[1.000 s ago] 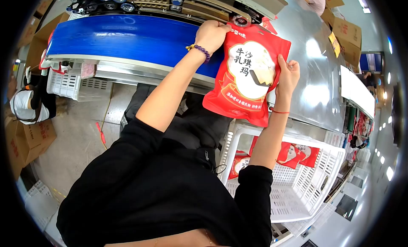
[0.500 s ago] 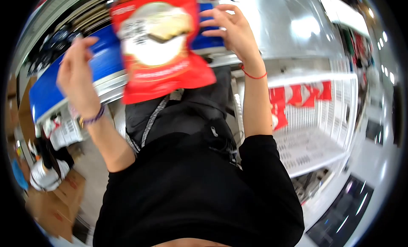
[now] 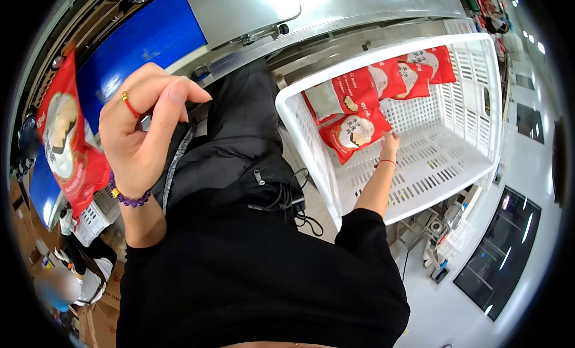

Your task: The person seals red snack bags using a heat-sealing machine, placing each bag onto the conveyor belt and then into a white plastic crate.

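Note:
My left hand (image 3: 141, 132) is raised in front of the blue belt, its fingers curled in and the thumb pressed against them, with nothing visible inside. Behind and to the left of it, a red printed bag (image 3: 63, 132) stands tilted over the blue surface, apart from the hand. Inside the white slotted crate (image 3: 479, 138), my right hand (image 3: 389, 148) has its fingertips closed at the right edge of a red bag (image 3: 356, 132). Further red bags (image 3: 410, 77) overlap along the crate's far side.
The blue belt (image 3: 150, 37) adjoins a steel worktop (image 3: 239, 10) at the top. At lower left are a person (image 3: 96, 279), cardboard boxes (image 3: 102, 324) and a smaller white basket (image 3: 93, 222). Metal equipment (image 3: 437, 228) stands below the crate.
The view has turned towards the crate. My right hand has gone down into it, to a bag's edge. My left hand has curled closed. The large red bag now appears at far left.

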{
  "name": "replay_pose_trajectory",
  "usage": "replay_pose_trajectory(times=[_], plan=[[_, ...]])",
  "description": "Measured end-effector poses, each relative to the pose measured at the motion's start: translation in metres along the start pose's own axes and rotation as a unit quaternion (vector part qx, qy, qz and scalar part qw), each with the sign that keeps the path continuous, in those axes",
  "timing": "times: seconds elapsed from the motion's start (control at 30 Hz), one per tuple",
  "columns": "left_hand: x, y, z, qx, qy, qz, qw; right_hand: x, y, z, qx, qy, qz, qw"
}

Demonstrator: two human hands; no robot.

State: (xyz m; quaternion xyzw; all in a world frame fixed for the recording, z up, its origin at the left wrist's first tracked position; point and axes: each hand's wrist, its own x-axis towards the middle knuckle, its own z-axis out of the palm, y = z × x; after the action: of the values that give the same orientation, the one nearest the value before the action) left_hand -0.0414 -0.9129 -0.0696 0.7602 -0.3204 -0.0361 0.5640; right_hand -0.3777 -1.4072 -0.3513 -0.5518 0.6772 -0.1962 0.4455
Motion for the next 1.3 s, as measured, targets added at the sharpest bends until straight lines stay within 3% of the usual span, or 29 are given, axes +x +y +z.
replay_pose_trajectory(times=[0.07,0.13,0.2,0.23,0.3,0.37,0.43,0.5,0.57,0.63,0.7,0.77,0.83,0.9,0.93,0.97,1.1,1.17,1.2,1.23,1.3], plan=[[0.0,-0.005,0.001,0.027,0.003,-0.026,0.999,0.052,0.05,0.001,0.005,0.0,0.026,1.0],[-0.001,-0.007,0.002,0.059,0.012,-0.06,0.996,0.053,0.055,0.009,0.005,0.003,0.054,0.999],[-0.003,-0.013,0.005,0.045,0.032,-0.07,0.996,0.012,0.019,0.023,0.018,0.013,0.227,0.974],[-0.002,-0.013,0.007,0.037,0.04,-0.073,0.996,0.018,0.03,0.021,0.015,0.006,0.227,0.974],[0.002,-0.007,0.009,0.03,0.027,-0.095,0.995,0.042,0.064,0.015,0.051,-0.201,0.058,0.977],[0.006,-0.014,0.014,0.038,0.007,-0.055,0.998,0.031,0.068,0.012,0.052,-0.221,-0.035,0.973],[0.013,-0.009,0.018,0.028,-0.03,-0.034,0.999,0.001,0.06,0.006,0.027,-0.163,-0.085,0.983],[0.013,-0.015,0.024,-0.012,-0.04,-0.003,0.999,-0.02,0.059,-0.005,0.094,-0.103,-0.02,0.99],[0.012,-0.017,0.021,-0.015,-0.062,0.01,0.998,-0.043,0.047,-0.01,0.095,-0.009,-0.123,0.988],[0.007,-0.019,0.015,0.0,-0.077,0.007,0.997,-0.106,-0.012,-0.01,0.072,0.101,-0.17,0.978],[0.004,-0.02,0.013,-0.031,-0.069,-0.005,0.997,-0.127,-0.057,-0.024,0.107,0.139,-0.321,0.931],[-0.001,-0.02,0.011,-0.055,-0.053,0.003,0.997,-0.154,-0.113,-0.048,0.078,0.152,-0.271,0.947],[-0.003,-0.013,0.006,-0.046,-0.057,0.013,0.997,-0.202,-0.174,-0.051,0.139,0.118,-0.365,0.913],[-0.005,-0.017,0.009,-0.063,-0.039,0.084,0.994,-0.235,-0.214,-0.051,0.186,0.051,-0.361,0.912],[-0.008,-0.012,0.007,-0.052,-0.051,0.085,0.994,-0.244,-0.228,-0.044,0.205,0.002,-0.429,0.88],[-0.011,-0.011,0.006,-0.058,-0.061,0.096,0.992,-0.255,-0.238,-0.033,0.207,0.0,-0.437,0.876],[-0.02,-0.004,0.006,-0.112,-0.037,0.096,0.988,-0.283,-0.257,0.031,0.2,-0.325,-0.49,0.784],[-0.023,-0.005,0.0,-0.189,-0.033,0.05,0.98,-0.317,-0.263,0.079,0.122,-0.42,-0.519,0.735],[-0.028,-0.005,-0.011,-0.312,-0.089,-0.128,0.937,-0.343,-0.266,0.1,0.13,-0.418,-0.483,0.758],[-0.034,-0.017,-0.004,-0.277,0.062,-0.057,0.957,-0.368,-0.266,0.118,0.138,-0.414,-0.446,0.781],[-0.033,-0.018,-0.018,-0.416,0.169,-0.118,0.886,-0.389,-0.248,0.152,0.15,-0.456,-0.38,0.791]])
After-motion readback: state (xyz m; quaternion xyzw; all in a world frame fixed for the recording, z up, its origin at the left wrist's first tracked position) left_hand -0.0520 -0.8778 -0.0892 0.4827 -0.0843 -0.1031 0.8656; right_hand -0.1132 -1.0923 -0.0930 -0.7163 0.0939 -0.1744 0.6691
